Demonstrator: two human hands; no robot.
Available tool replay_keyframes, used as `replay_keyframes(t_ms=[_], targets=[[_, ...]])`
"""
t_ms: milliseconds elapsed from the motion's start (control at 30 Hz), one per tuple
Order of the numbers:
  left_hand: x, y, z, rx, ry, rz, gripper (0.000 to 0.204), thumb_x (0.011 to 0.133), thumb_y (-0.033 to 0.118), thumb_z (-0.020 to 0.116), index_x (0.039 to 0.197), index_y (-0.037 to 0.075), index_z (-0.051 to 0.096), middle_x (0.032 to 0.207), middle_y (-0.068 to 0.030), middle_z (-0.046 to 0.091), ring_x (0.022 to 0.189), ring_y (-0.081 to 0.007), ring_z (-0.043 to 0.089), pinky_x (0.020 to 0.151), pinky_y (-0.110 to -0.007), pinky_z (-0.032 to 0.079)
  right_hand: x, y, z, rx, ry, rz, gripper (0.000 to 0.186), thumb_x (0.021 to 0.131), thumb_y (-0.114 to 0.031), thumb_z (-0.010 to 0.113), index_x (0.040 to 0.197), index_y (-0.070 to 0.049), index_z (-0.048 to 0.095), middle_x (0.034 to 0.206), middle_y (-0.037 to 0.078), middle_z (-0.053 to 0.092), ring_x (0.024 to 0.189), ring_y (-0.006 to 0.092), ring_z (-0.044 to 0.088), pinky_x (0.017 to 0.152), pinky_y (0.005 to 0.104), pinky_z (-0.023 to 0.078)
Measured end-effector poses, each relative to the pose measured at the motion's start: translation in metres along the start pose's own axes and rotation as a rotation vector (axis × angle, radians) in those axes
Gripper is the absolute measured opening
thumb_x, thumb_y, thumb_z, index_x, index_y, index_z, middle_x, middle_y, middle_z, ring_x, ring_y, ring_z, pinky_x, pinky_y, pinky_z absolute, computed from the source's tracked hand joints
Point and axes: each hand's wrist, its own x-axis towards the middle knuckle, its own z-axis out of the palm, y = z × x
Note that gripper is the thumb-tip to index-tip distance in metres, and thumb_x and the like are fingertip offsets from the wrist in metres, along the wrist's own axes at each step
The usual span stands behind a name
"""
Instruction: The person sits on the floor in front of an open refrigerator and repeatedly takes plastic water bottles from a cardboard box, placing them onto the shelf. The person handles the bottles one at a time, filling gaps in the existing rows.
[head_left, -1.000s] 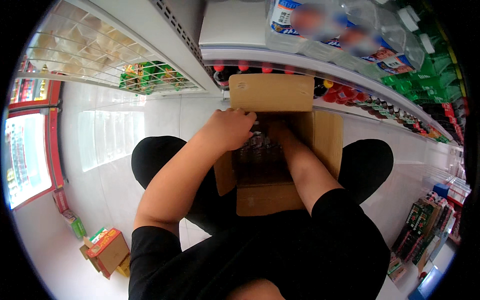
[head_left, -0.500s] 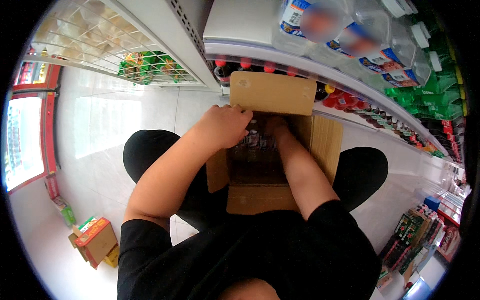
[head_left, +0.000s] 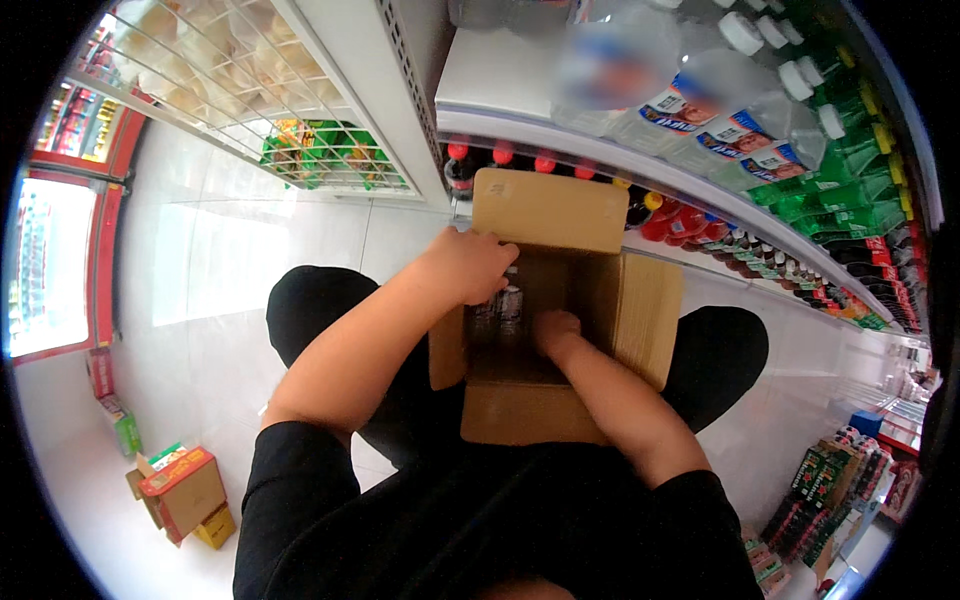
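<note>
An open cardboard box [head_left: 550, 208] sits between my bent legs with its flaps folded outward. My left hand [head_left: 475, 265] is closed over the box's far left rim, its fingers curled at the corner. Inside, clear plastic bottles [head_left: 509, 308] stand against the left side, just below that hand. My right hand [head_left: 555, 325] is down in the box, to the right of the bottles, with its fingertips in shadow; I cannot tell whether it holds anything.
A shelf unit [head_left: 490, 65] ahead holds large clear jugs [head_left: 735, 135], green bottles [head_left: 850, 190] and red-capped bottles [head_left: 460, 170]. A wire rack [head_left: 250, 90] stands upper left, a red-framed cooler [head_left: 105, 270] left, cartons [head_left: 190, 485] lower left, stacked packs [head_left: 815, 485] lower right.
My right hand has drawn back toward me from the box's far end, showing more of that end. My left hand stays on the rim. The whole view has shifted slightly.
</note>
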Motion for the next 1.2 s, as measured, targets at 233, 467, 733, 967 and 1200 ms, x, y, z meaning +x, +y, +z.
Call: replay_keyframes(t_ms=[233,467,733,967,1200], targets=[[0.009,0.001,0.006,0.017,0.013,0.014,0.043,0.096,0.037,0.065,0.131,0.012,0.06,0.124,-0.0145,0.067,0.116,-0.0348,0.066,0.093,-0.053,0.053,0.024,-0.001,0.035,-0.05,0.31,-0.051,0.038,0.087,-0.023,0.075,0.122,-0.009,0.074,0.121,0.014,0.073,0.114,0.0306,0.07,0.091,0.0455,0.058],[0.016,0.002,0.003,-0.016,0.008,0.09,0.046,0.095,0.033,0.065,0.133,0.008,0.058,0.126,-0.0185,0.065,0.117,-0.0377,0.065,0.096,-0.052,0.053,-0.013,-0.002,0.0,-0.191,0.05,-0.284,0.037,0.085,-0.024,0.074,0.118,-0.006,0.074,0.117,0.016,0.074,0.109,0.0339,0.071,0.089,0.045,0.058],[0.005,0.015,-0.004,-0.158,0.059,0.288,0.061,0.088,0.033,0.073,0.139,0.005,0.054,0.125,-0.0233,0.065,0.119,-0.0407,0.062,0.1,-0.05,0.051,-0.097,0.027,-0.083,-0.13,0.0,-0.431,0.046,0.077,-0.042,0.076,0.098,-0.001,0.077,0.097,0.018,0.076,0.092,0.0344,0.073,0.081,0.0457,0.058],[0.003,0.023,0.006,-0.423,-0.067,0.402,0.082,0.084,0.037,0.08,0.147,0.003,0.041,0.129,-0.0271,0.063,0.12,-0.0433,0.061,0.099,-0.049,0.05,-0.135,0.086,-0.144,0.348,0.132,-0.611,0.037,0.08,-0.032,0.075,0.073,0.002,0.065,0.071,0.015,0.07,0.066,0.0246,0.073,0.059,0.0412,0.053],[0.001,0.028,-0.022,-0.562,-0.178,0.488,0.083,0.077,0.035,0.087,0.141,0.003,0.045,0.124,-0.0251,0.066,0.115,-0.0389,0.065,0.096,-0.043,0.052,-0.169,0.117,-0.151,1.06,0.085,-0.813,0.031,0.089,-0.02,0.071,0.069,-0.004,0.052,0.072,0.005,0.066,0.064,0.019,0.072,0.055,0.0309,0.049]])
